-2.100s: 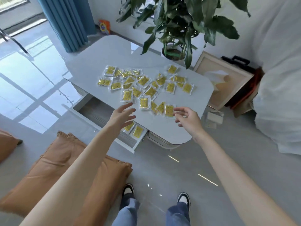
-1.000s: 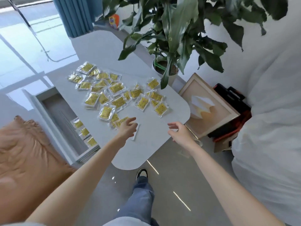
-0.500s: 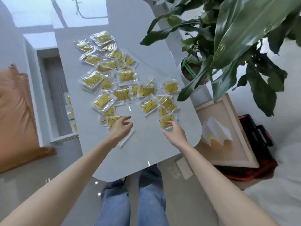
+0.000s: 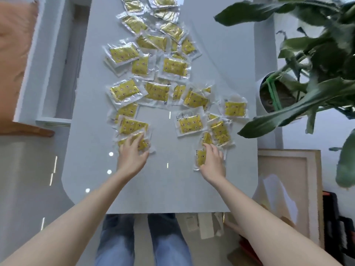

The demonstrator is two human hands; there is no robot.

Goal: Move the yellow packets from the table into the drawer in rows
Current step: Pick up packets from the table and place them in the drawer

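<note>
A: Where the yellow packets lie scattered, overlapping, on the table, what do they look like?

B: Clear-edged sachets, yellow inside. The left hand presses flat, fingers spread, on one; the right hand likewise covers another; neither grip is closed.

Yellow packets in clear wrappers, scattered overlapping on table; drawer open left.

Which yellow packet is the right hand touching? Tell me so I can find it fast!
Start at the grey table and find the edge nearest the person's legs. The right hand lies there on one yellow packet. It is the packet closest to that edge on the plant side, and half of it hides under the fingers.
</note>
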